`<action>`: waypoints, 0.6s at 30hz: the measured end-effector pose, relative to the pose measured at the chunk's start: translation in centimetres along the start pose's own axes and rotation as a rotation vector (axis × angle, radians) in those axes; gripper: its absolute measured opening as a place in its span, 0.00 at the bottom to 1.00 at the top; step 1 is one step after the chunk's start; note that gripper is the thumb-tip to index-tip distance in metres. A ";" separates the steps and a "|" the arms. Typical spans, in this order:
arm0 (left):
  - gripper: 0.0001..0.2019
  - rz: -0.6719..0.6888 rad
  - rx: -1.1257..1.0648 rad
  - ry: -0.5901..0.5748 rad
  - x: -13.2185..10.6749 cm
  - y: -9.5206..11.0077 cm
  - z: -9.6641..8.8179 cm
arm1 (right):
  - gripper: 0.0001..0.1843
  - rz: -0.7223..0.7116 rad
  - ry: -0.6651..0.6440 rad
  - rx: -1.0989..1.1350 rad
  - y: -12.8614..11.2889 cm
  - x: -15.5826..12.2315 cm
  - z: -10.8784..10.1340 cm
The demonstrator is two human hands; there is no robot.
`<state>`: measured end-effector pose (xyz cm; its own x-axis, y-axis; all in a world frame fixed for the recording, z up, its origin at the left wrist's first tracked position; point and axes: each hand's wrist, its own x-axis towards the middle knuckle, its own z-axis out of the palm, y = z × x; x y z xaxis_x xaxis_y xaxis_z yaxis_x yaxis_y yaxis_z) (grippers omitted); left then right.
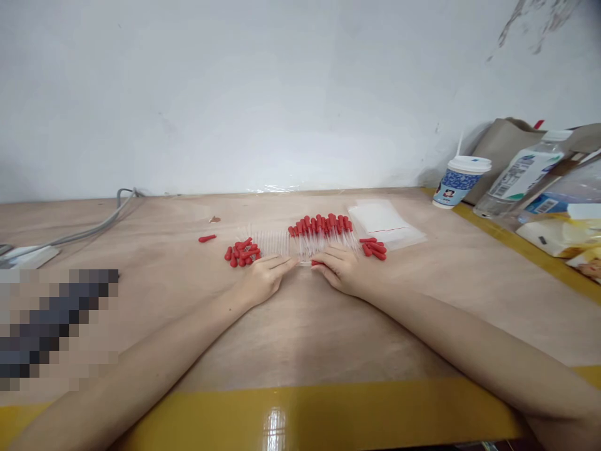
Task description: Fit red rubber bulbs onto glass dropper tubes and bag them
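Observation:
Both my hands rest on the wooden table (300, 326), fingertips meeting over a clear glass dropper tube (305, 262). My left hand (264, 279) pinches one end of it. My right hand (340, 269) pinches the other end, where a small red rubber bulb (315, 263) shows. Just beyond lies a row of clear tubes (275, 243), and right of it a row of droppers fitted with red bulbs (322, 227). Loose red bulbs lie in a heap (243, 252) by my left hand and a smaller heap (374, 248) by my right.
One stray red bulb (207, 238) lies at the left. A clear plastic bag (385, 222) sits beyond the right heap. A paper cup with a straw (457, 181), a plastic bottle (521, 178) and packets stand at the right. A grey cable (89, 228) runs at the left. Yellow tape (300, 416) edges the table.

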<state>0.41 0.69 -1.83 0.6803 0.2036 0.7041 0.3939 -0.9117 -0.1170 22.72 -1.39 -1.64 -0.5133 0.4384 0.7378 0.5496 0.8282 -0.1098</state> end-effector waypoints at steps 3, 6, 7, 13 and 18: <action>0.22 0.012 0.012 -0.009 0.1 0.2 0.1 | 0.10 -0.026 -0.033 -0.040 0.0 0.0 0.0; 0.21 0.005 0.011 0.002 0.2 0.5 0.2 | 0.10 -0.023 -0.040 -0.031 -0.2 0.2 0.0; 0.21 0.009 0.013 0.007 0.2 0.5 0.3 | 0.10 -0.026 -0.042 -0.027 -0.2 0.2 0.1; 0.20 0.018 0.005 0.016 0.4 0.5 0.5 | 0.12 -0.041 -0.081 -0.020 -0.1 0.2 0.6; 0.17 -0.038 -0.025 -0.003 0.5 0.7 0.5 | 0.11 0.013 -0.091 0.065 -0.1 0.6 0.2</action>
<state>1.35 0.37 -1.91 0.6668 0.2397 0.7056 0.4044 -0.9117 -0.0725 22.22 -1.14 -1.29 -0.5656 0.4769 0.6728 0.5142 0.8418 -0.1644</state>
